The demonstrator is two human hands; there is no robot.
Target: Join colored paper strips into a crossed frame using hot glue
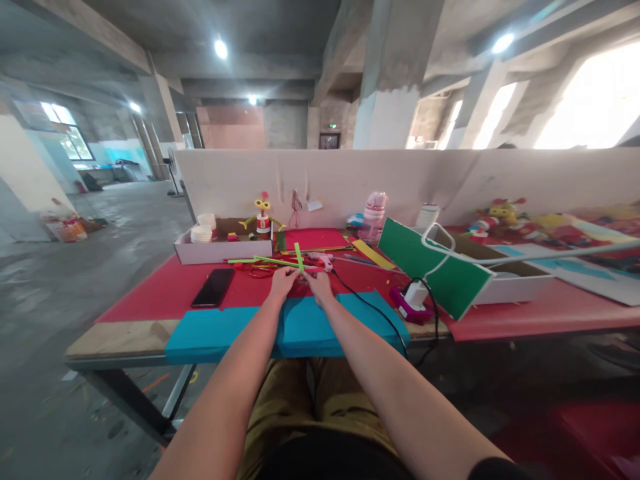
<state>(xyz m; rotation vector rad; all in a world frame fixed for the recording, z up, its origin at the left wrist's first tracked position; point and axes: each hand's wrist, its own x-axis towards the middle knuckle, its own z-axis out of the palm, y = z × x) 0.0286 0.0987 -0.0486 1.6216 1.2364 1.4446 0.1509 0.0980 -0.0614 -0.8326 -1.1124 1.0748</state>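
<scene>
Both my hands meet over the red table cover, just beyond the blue cloth point(305, 327). A light green strip point(299, 257) stands up between my left hand point(284, 283) and my right hand point(319, 285), its lower end at my fingertips. My left fingers are closed on it. The fingers of my right hand are pressed together beside its lower end; what they pinch is too small to make out. A pink glue gun point(323, 261) lies right behind my right hand, its black cord running toward the table's front edge.
A black phone point(213, 288) lies left. Behind it, a white box point(225, 251) holds cups and a yellow-eyed figure point(263, 217). Right are a purple power strip point(411, 307), a green board point(433, 267) and a white cable arm. A pink bottle point(375, 217) stands at the back.
</scene>
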